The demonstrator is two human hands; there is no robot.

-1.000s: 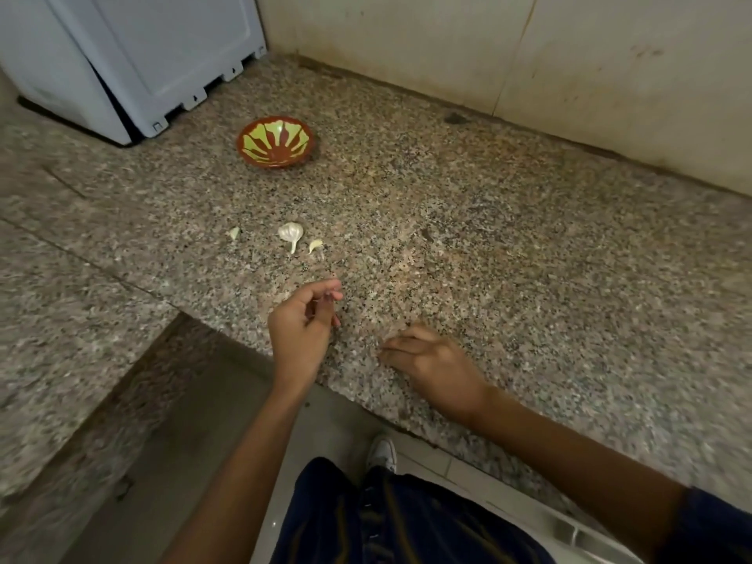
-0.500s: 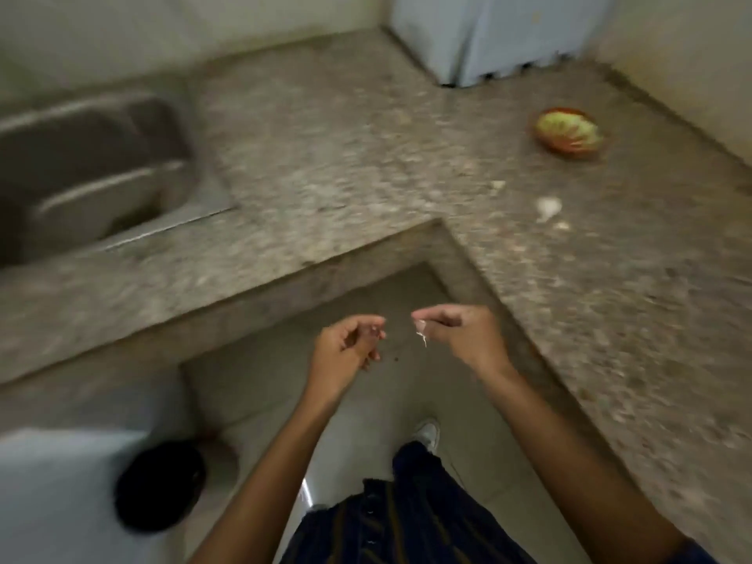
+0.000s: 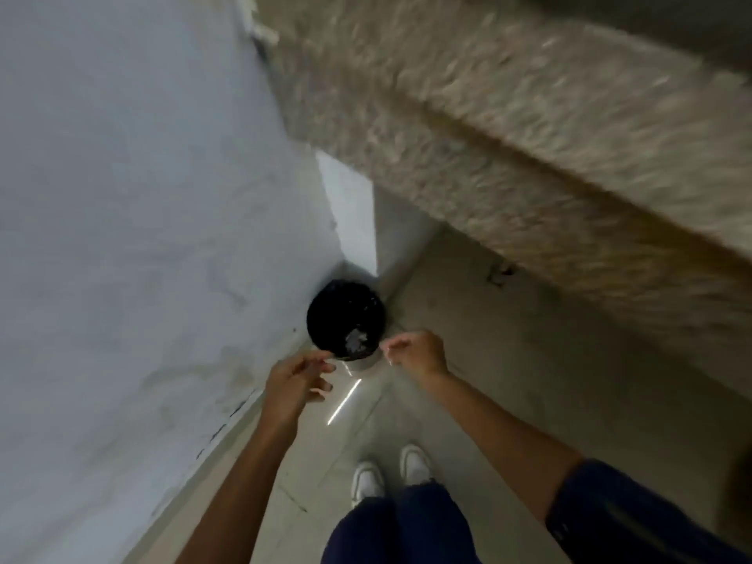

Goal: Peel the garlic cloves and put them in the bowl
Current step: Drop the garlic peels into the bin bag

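Pinching a thin pale peel scrap (image 3: pixel 388 354) in my right hand (image 3: pixel 415 354) beside the round black bin (image 3: pixel 346 315), my left hand (image 3: pixel 295 380) hovers nearby, fingers loose, holding nothing.

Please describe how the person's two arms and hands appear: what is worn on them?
Both forearms are bare. The right arm has a dark blue sleeve pushed up near the elbow. No sleeve shows on the left arm. The left hand and right hand wear no gloves; rings cannot be made out.
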